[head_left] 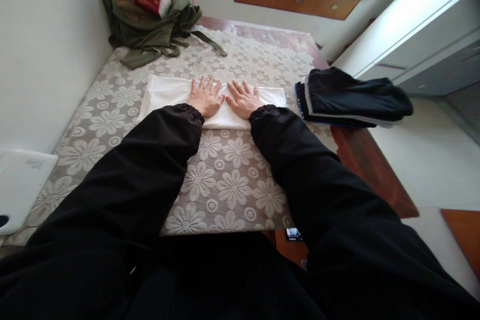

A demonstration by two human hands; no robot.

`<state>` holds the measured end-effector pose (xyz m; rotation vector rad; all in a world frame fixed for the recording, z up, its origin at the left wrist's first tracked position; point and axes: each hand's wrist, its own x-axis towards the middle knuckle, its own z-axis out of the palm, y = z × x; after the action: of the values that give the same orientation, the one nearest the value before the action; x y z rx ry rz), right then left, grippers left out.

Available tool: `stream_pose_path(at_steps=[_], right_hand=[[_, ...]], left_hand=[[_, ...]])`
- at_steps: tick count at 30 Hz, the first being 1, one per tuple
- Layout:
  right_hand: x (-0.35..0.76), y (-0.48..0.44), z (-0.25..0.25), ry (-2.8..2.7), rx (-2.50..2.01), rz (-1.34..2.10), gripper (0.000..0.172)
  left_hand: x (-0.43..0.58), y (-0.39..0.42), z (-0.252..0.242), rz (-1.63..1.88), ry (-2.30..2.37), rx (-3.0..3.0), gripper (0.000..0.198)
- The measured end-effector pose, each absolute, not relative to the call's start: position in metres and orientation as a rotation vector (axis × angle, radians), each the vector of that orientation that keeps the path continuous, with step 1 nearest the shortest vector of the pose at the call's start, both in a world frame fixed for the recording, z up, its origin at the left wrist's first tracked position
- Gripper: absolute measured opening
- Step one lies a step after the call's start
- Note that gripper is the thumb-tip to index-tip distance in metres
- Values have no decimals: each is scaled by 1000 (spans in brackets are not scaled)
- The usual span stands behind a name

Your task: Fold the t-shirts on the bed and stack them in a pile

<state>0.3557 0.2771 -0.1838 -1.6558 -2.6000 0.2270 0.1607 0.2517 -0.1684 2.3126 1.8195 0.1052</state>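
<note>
Grip released; left hand (205,97) and right hand (243,100) lie flat on white cloth (165,92), seemingly folded, smooth.

Both arms stretch forward in black sleeves; left hand (205,98) and right hand (243,100) lie flat, fingers spread, side by side.

A smooth, matt white folded cloth (165,95) lies on a textured beige lace tablecloth with raised flowers (225,185), over a glossy reddish-brown wooden surface (371,170). The dark folded garment (352,100) looks soft and matt.
</note>
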Motion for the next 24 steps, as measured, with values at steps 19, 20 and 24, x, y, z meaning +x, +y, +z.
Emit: stream_pose_path(at_steps=[19, 20, 24], right_hand=[[357, 277, -185, -2596, -1658, 215, 79], [356, 277, -184, -2600, -1663, 212, 79], [355, 276, -180, -2611, -1683, 203, 80]], left_hand=[[160, 251, -169, 149, 1816, 2310, 80], [160, 251, -169, 152, 1816, 2312, 80], [160, 250, -167, 137, 1817, 2315, 79]])
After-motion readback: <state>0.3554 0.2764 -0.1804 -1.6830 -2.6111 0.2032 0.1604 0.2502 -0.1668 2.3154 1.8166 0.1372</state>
